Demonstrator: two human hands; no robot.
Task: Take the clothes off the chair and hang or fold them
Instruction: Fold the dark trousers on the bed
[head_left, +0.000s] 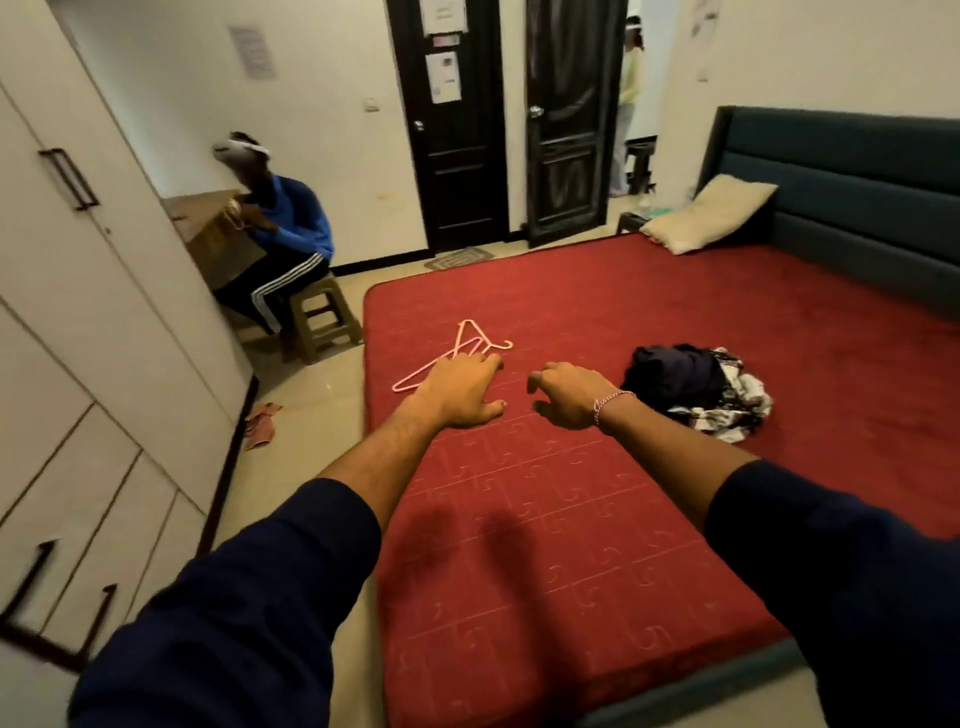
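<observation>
Our left hand (460, 387) reaches over the bed (597, 519), fingers spread, tips at the pink hangers (457, 353), gripping nothing yet. Right hand (563, 392) hovers loosely curled, holding nothing. Clothes (698, 389) sit bunched just right of it, probably dumped within reach for hanging next.

navy sleeves (270, 597), red-white wrist thread (613, 401)
</observation>
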